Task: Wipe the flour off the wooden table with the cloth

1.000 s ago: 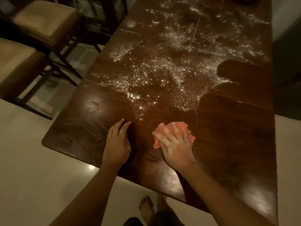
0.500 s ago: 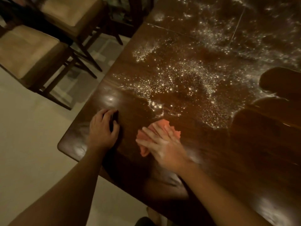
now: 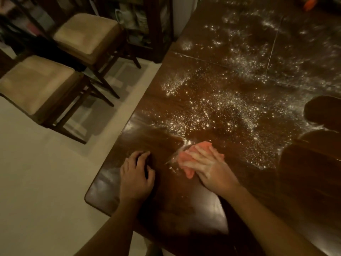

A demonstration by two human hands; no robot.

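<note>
A dark wooden table (image 3: 184,204) fills the right side of the head view. White flour (image 3: 217,109) is scattered over its middle and far part, with dark wiped patches at the right. My right hand (image 3: 208,167) lies flat, fingers straight, pressing a crumpled pink cloth (image 3: 186,157) onto the table at the near edge of the flour. A small ridge of flour sits just left of the cloth. My left hand (image 3: 136,176) rests on the bare wood near the table's left corner, fingers loosely curled and holding nothing.
Two wooden chairs with beige seat cushions (image 3: 36,84) (image 3: 86,32) stand on the pale floor left of the table. A dark cabinet (image 3: 144,24) stands behind them. An orange object (image 3: 310,3) sits at the table's far right end.
My right hand has slid the cloth leftward and a little forward along the flour's near edge. My left hand has shifted toward the table's left corner. The view has swung left.
</note>
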